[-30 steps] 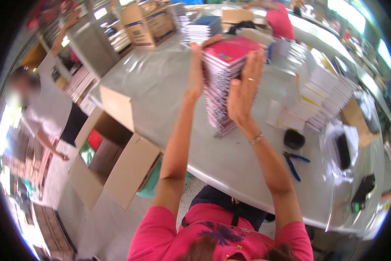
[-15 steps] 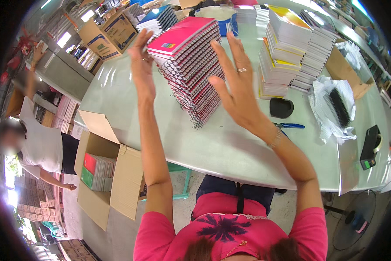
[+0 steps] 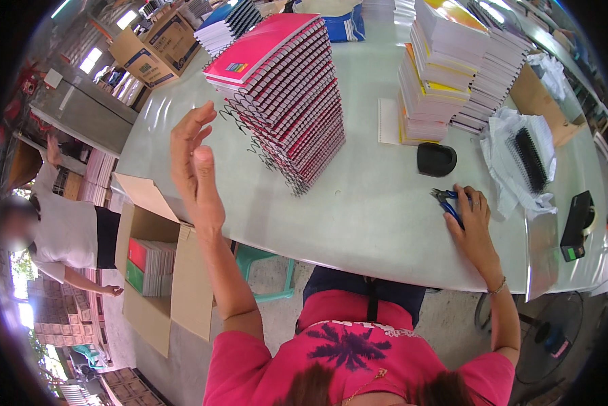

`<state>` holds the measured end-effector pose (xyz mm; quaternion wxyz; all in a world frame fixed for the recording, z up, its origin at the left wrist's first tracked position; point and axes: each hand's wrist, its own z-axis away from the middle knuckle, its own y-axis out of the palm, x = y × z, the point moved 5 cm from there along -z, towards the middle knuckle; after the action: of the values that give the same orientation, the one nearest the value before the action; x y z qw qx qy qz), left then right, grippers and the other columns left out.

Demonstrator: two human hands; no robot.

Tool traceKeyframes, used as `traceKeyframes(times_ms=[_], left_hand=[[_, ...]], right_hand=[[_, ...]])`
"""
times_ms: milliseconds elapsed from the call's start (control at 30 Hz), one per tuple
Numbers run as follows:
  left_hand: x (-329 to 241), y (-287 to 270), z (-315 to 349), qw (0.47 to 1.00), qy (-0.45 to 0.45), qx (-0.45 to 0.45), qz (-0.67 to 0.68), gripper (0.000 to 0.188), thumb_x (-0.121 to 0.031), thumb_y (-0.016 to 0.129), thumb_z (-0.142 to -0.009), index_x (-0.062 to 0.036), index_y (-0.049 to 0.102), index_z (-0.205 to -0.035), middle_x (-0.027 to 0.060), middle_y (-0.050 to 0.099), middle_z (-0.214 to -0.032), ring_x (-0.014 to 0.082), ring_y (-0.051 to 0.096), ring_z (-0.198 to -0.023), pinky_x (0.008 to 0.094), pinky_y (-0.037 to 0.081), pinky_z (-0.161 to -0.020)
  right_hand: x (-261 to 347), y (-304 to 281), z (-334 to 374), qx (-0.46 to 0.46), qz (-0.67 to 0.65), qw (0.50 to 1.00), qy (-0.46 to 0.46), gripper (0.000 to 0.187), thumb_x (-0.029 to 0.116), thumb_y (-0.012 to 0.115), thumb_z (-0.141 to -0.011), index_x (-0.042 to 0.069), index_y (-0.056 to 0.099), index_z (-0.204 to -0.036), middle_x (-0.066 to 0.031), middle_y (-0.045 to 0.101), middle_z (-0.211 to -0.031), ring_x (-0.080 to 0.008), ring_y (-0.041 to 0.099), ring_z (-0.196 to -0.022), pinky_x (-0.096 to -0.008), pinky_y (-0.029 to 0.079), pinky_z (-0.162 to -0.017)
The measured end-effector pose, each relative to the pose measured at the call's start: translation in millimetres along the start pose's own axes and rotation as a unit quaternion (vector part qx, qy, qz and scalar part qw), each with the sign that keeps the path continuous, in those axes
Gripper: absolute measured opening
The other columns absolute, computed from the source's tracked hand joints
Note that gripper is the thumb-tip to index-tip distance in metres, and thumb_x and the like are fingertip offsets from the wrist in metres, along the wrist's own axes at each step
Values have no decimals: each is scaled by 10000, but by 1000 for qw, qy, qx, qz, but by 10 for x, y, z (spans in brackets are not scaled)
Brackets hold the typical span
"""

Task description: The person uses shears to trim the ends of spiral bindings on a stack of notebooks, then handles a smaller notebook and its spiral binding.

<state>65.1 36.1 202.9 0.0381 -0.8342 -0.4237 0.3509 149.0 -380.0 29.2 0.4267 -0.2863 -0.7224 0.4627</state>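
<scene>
A tall stack of spiral-bound notebooks (image 3: 287,101) with pink covers stands on the table, their wire coils showing on the facing sides. My left hand (image 3: 197,169) is raised just left of the stack, holding nothing, its fingers loosely curved and the thumb apart. Over to the right, my right hand (image 3: 476,220) rests on the table with thumb and fingers around the blue handles of small wire cutters (image 3: 446,201). The metal jaws point away from me, toward a shallow black dish (image 3: 437,160).
Stacks of yellow-edged books (image 3: 432,88) stand at the far right, near a black coil bundle (image 3: 529,162) on crumpled wrapping. A tape dispenser (image 3: 577,227) sits at the right edge. An open carton (image 3: 162,325) holds books at left; another person (image 3: 74,230) stands beyond it.
My right hand has left the notebook stack, moving right and nearer me onto the wire cutters. My left hand has moved left and down, away from the stack.
</scene>
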Motion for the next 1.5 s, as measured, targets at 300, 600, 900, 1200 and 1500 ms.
traceKeyframes(times_ms=[300,600,900,1200,1500], left_hand=[[-278,232,43,993,-48,-104,-10,400,-155,672,-935,-36,577,-1305,96,600,-1210,198,614,-1092,332,474,-940],[-353,456,-54,983,-71,-170,6,297,-93,738,-875,-10,667,-1151,89,683,-1080,163,665,-897,293,544,-786],[-323,484,-31,978,-74,-193,42,243,-138,681,-948,-3,679,-1150,63,694,-1017,97,653,-903,224,521,-774],[-295,471,-43,973,-77,-208,66,201,-94,696,-920,4,700,-1096,87,712,-980,148,681,-873,273,555,-754],[-293,490,-53,977,-63,-191,66,218,-123,658,-964,29,668,-1120,96,686,-1036,121,643,-894,254,537,-767]], right_hand=[[1043,-777,-764,-38,-195,970,-139,435,202,597,-948,37,510,-1341,-204,506,-1224,-362,509,-1124,-455,376,-1009],[2105,-1080,-1349,-230,-59,913,-332,434,372,643,-924,91,578,-1248,-173,546,-1152,-346,520,-1056,-470,416,-881],[2344,-1149,-1445,-243,-9,908,-342,422,406,640,-921,139,606,-1245,-187,574,-1178,-373,528,-1065,-471,398,-936],[2443,-1192,-1466,-216,18,913,-346,420,422,643,-915,152,625,-1236,-163,617,-1123,-368,587,-1009,-467,445,-895],[2503,-1214,-1549,-186,72,908,-368,324,431,649,-898,115,641,-970,-94,661,-811,-295,669,-744,-420,514,-619]])
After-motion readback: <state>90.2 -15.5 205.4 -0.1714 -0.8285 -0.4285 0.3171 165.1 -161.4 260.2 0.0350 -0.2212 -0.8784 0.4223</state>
